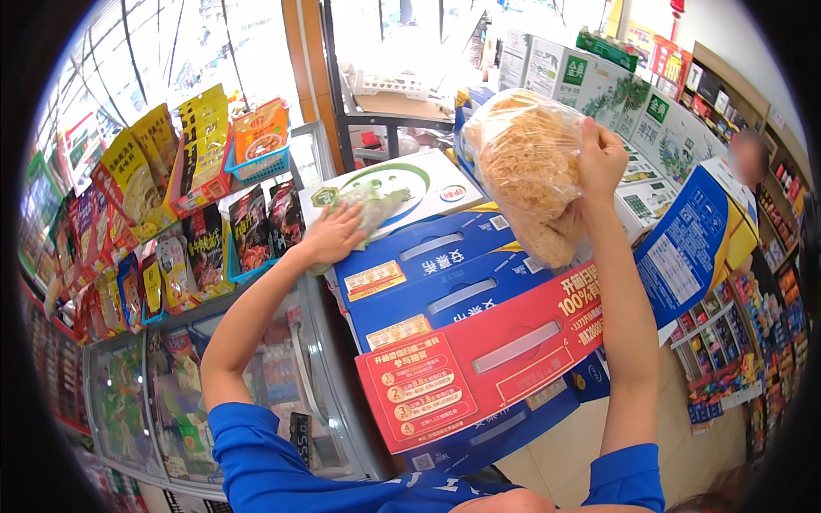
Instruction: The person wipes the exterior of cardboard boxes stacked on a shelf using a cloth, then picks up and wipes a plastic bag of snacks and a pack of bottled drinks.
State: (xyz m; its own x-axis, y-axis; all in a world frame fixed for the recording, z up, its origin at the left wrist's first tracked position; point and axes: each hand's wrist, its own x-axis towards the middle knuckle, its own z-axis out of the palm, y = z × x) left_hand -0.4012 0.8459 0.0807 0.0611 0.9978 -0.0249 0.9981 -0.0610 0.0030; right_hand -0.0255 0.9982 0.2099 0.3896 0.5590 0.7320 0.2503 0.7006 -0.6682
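My left hand presses a crumpled grey-green cloth against the top of a white carton, with the fingers spread over it. Part of the cloth is hidden under my palm. My right hand grips the side of a clear plastic bag full of tan, shredded-looking food. The bag is raised above blue milk-drink cartons with carrying handles. Nearer to me, a red promotional panel bearing writing stands along the stack.
On my left, a glass-topped freezer stands below racks of seasoning packets. White milk cartons are stacked at the back right. A tilted blue carton juts out beside my right forearm. A person is at the far right, near the shelves.
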